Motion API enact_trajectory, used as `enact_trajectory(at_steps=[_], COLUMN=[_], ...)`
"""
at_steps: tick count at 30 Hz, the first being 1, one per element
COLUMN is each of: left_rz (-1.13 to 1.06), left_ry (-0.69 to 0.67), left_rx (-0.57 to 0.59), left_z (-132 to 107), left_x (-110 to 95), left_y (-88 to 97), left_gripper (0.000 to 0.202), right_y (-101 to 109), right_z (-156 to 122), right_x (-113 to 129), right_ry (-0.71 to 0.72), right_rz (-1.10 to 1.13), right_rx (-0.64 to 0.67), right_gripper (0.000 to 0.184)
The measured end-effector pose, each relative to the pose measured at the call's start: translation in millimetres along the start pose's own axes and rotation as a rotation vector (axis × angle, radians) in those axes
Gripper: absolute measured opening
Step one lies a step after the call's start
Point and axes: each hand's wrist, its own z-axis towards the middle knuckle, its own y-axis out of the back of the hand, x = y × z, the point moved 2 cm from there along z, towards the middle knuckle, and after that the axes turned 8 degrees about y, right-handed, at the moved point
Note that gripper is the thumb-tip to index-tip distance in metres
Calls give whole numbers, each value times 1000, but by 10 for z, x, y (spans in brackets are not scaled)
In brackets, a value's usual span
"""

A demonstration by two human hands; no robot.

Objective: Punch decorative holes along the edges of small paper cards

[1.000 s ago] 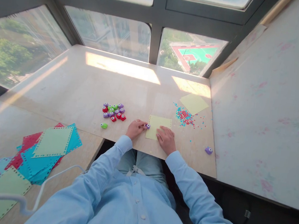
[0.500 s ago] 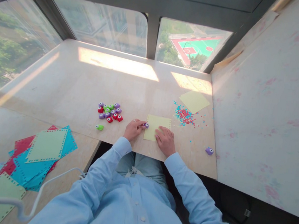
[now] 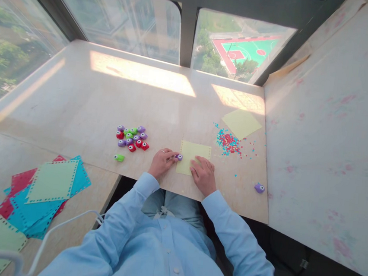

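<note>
A pale yellow paper sheet [image 3: 186, 166] lies near the table's front edge, with small holes along part of its border. At its left edge my left hand [image 3: 163, 163] is closed on a small purple craft punch [image 3: 178, 157]. The fingers of my right hand [image 3: 203, 174] lie flat on the right part of the sheet, pressing it to the table. Left of my left hand sits a cluster of purple, red and green craft punches [image 3: 133, 137], and a single green punch [image 3: 118, 157] stands apart in front of it.
Red and blue punched-out bits [image 3: 228, 142] lie in a heap beside another yellow sheet [image 3: 241, 123]. One purple punch [image 3: 259, 187] sits near the right wall [image 3: 330, 139]. Punched coloured sheets [image 3: 52, 181] overlap at left, near a white cable [image 3: 65, 218]. Windows line the back.
My left hand and the purple punch have moved slightly down along the sheet's left edge. My right hand stays on the paper. The camera view has shifted a little.
</note>
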Motion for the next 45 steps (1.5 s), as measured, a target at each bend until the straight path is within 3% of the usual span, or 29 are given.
enact_trajectory(at_steps=[24, 30, 36, 45], left_rz=[-132, -166, -127, -83], left_ry=[105, 313, 445, 511], left_rx=[-13, -86, -87, -43], left_z=[-13, 60, 160, 219], left_x=[-43, -81, -132, -146], left_y=[35, -4, -72, -75], left_gripper=[35, 34, 36, 39], right_y=[-6, 63, 203, 303], right_z=[0, -7, -62, -441], right_x=[-7, -59, -93, -219], right_ry=[-9, -55, -242, -412], right_rz=[40, 204, 320, 333], right_rx=[-17, -240, -478, -568], right_gripper=[26, 27, 25, 24])
